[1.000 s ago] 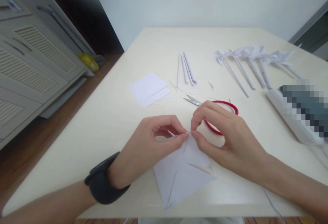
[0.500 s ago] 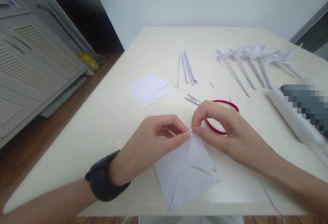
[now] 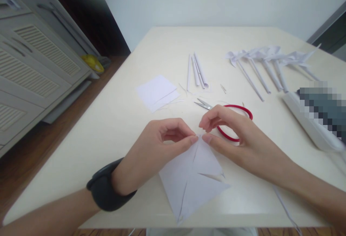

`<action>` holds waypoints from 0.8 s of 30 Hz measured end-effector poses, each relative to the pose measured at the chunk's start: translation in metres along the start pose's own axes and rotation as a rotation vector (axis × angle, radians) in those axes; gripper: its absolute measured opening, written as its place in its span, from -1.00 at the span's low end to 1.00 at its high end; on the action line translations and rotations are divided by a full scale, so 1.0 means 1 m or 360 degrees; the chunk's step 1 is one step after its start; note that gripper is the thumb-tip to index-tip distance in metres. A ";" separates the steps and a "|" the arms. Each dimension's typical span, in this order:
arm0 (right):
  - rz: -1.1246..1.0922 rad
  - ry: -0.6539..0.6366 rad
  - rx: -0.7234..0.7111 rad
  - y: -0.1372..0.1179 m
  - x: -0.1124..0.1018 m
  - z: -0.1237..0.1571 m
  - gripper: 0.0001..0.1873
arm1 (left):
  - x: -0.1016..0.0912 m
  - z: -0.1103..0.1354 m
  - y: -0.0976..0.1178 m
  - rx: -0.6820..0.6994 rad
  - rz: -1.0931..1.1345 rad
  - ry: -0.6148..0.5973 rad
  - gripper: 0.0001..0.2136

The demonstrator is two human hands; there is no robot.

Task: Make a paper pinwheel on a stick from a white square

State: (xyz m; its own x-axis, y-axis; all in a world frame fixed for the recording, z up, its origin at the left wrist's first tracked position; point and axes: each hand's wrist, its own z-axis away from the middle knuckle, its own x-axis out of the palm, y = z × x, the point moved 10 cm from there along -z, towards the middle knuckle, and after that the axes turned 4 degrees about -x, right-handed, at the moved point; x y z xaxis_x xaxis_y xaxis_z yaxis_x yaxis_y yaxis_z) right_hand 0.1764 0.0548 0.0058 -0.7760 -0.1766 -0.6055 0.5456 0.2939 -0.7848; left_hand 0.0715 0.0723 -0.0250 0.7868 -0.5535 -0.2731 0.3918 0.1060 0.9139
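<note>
A white paper square (image 3: 193,180) with diagonal cuts lies on the cream table (image 3: 113,120) near its front edge. My left hand (image 3: 159,149), with a dark wristband, pinches the paper's far corner between thumb and forefinger. My right hand (image 3: 238,142) meets it from the right, its thumb and forefinger pinched at that same corner. Behind my right hand lie scissors with red handles (image 3: 229,119), partly hidden by my fingers.
Flat white paper squares (image 3: 158,92) lie at centre left. Rolled paper sticks (image 3: 197,72) lie behind the scissors. Several finished paper pinwheels (image 3: 266,61) lie at the back right. A white device with a blurred patch (image 3: 316,117) sits at the right edge. Cabinets stand at the left.
Both hands stay pinched at the paper's far corner. The paper has shifted slightly and my fingers have adjusted their hold; nothing else moved.
</note>
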 end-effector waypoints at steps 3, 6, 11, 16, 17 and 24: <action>-0.0018 -0.0081 0.0121 0.011 0.004 0.002 -0.85 | -0.007 0.000 0.001 0.0051 0.0069 0.0097 -0.87; 0.0025 -0.0269 0.0178 0.019 0.010 0.005 -0.86 | -0.016 0.001 -0.001 0.0071 0.0137 0.0212 -0.87; 0.0187 -0.0325 0.0119 0.020 0.005 0.002 -0.90 | -0.027 0.002 0.000 0.0101 0.0164 0.0328 -0.88; 0.0200 -0.0248 0.0146 0.021 -0.001 0.000 -0.95 | -0.017 -0.002 -0.002 0.0006 0.0193 0.0166 -0.85; 0.0201 -0.0231 0.0135 0.020 -0.002 0.000 -0.96 | -0.015 -0.003 -0.002 0.0004 0.0180 0.0140 -0.83; 0.0329 -0.0086 0.0015 0.010 -0.007 -0.001 -0.92 | -0.008 -0.004 -0.004 -0.0011 0.0057 0.0046 -0.86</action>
State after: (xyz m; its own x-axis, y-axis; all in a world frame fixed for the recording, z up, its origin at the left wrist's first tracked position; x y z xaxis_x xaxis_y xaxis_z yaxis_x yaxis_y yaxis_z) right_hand 0.1868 0.0602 0.0027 -0.6292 -0.1633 -0.7599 0.6946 0.3204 -0.6441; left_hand 0.0657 0.0795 -0.0277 0.8136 -0.5254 -0.2490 0.3664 0.1307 0.9212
